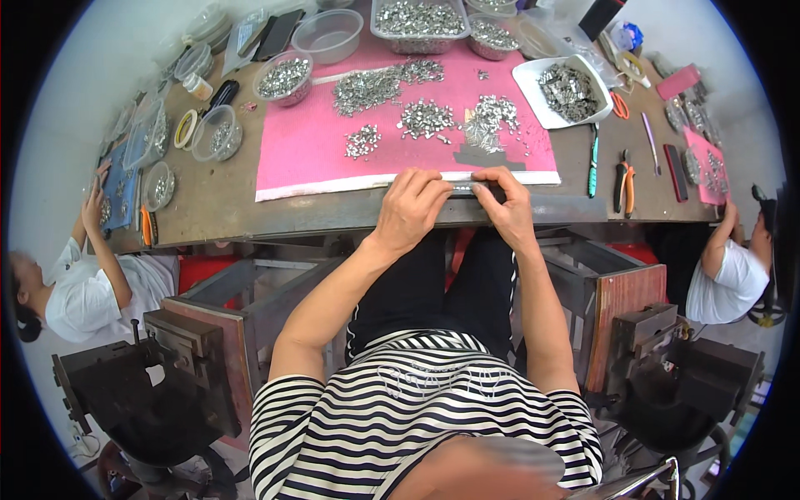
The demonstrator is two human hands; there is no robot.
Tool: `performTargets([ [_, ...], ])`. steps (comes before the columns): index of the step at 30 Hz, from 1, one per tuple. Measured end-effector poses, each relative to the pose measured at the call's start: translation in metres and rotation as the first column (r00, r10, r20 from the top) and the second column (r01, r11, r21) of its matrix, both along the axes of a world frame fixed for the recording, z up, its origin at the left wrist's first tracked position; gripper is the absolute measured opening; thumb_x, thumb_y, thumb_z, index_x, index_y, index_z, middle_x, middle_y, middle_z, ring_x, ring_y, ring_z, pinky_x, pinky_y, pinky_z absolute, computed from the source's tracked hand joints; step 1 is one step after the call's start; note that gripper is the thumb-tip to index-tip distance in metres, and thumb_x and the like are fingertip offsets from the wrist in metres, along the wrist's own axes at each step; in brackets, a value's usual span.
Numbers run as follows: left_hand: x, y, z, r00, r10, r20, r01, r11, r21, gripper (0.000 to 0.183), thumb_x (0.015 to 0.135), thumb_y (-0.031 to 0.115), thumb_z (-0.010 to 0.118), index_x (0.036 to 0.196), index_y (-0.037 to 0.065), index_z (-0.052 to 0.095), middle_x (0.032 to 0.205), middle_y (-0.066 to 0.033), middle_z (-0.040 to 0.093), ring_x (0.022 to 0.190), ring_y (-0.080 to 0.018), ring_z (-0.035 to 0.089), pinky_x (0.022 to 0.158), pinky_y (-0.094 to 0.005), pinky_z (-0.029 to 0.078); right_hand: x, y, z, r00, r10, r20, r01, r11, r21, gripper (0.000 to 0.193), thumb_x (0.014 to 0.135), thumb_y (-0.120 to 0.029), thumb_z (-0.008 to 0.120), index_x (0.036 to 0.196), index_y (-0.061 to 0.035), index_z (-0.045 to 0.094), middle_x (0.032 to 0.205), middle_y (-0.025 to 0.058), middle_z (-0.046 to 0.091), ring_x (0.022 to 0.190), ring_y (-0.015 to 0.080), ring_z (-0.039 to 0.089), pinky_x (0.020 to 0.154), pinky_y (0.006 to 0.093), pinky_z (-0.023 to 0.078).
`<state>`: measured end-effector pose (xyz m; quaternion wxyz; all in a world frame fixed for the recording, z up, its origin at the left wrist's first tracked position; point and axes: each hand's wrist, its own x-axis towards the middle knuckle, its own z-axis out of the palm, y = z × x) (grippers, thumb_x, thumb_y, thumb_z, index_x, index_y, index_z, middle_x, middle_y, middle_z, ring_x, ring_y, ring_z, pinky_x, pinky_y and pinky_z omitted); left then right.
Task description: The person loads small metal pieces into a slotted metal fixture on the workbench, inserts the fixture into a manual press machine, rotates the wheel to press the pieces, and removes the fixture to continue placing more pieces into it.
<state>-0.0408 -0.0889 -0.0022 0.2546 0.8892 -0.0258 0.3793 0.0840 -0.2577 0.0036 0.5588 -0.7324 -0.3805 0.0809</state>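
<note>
Striped shirt [417, 400], short sleeves [283, 417], black trousers [400, 292]

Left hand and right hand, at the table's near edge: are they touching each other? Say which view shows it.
Apart. The head view shows a gap between the left hand and the right hand, with a dark bar visible between their fingertips.

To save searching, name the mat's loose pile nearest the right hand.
The rightmost silver pile, by the dark patch; others lie farther from the right hand.

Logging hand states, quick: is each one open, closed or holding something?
Left hand: curled at a dark strip; grip unclear.
Right hand: curled at its right end; grip unclear.
</note>
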Motion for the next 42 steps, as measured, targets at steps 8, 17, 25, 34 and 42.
performTargets([
  [8,-0.033,0.029,0.006,0.970,0.203,-0.135,-0.197,0.979,0.056,0.060,0.079,0.029,0.082,0.131,0.008,0.061,0.119,-0.0102,0.060,0.112,-0.0304,0.053,0.097,-0.0474,0.037,0.006,-0.011,0.014,0.998,0.055,0.019,-0.054,0.997,-0.062,0.033,0.085,-0.006,0.075,0.116,-0.0011,0.067,0.108,0.0085,0.067,0.099,0.0200,0.063,0.089,0.0311,0.049],
  [17,-0.006,0.017,0.000,0.985,0.012,-0.171,-0.037,0.989,-0.142,0.031,0.077,0.015,0.081,0.106,0.008,0.072,0.108,-0.0118,0.061,0.106,-0.0319,0.053,0.096,-0.0433,0.039,0.005,-0.079,0.022,0.941,0.040,0.337,-0.001,0.993,-0.116,0.053,0.077,-0.012,0.081,0.124,-0.0011,0.059,0.114,0.0184,0.061,0.107,0.0383,0.060,0.091,0.0430,0.051],
  [25,0.115,-0.187,0.059,0.576,-0.809,-0.116,0.709,0.565,-0.423,0.028,0.087,0.006,0.072,0.114,0.002,0.065,0.105,-0.0106,0.061,0.097,-0.0227,0.060,0.088,-0.0326,0.048,-0.095,-0.296,0.092,0.752,-0.593,0.287,0.648,0.745,-0.160,0.043,0.077,-0.013,0.083,0.114,-0.0023,0.063,0.104,0.0091,0.060,0.096,0.0213,0.062,0.085,0.0341,0.053],
  [34,0.179,-0.439,0.014,0.082,-0.996,-0.047,0.546,0.085,-0.833,0.034,0.099,0.003,0.056,0.133,0.001,0.063,0.111,-0.0042,0.068,0.100,-0.0106,0.061,0.092,-0.0249,0.048,-0.166,-0.388,0.062,0.178,-0.946,0.271,0.982,0.153,-0.111,0.041,0.069,-0.017,0.089,0.093,-0.0016,0.059,0.083,0.0056,0.057,0.073,0.0160,0.055,0.068,0.0305,0.048],
  [42,0.193,-0.484,0.000,0.179,-0.981,-0.070,0.752,0.182,-0.634,0.037,0.102,0.005,0.050,0.136,0.005,0.063,0.119,-0.0107,0.069,0.110,-0.0185,0.063,0.100,-0.0301,0.045,-0.122,-0.361,0.042,0.193,-0.925,0.327,0.978,0.154,-0.141,0.059,0.065,-0.036,0.095,0.083,-0.0053,0.047,0.070,0.0084,0.055,0.069,0.0306,0.054,0.064,0.0432,0.047],
])
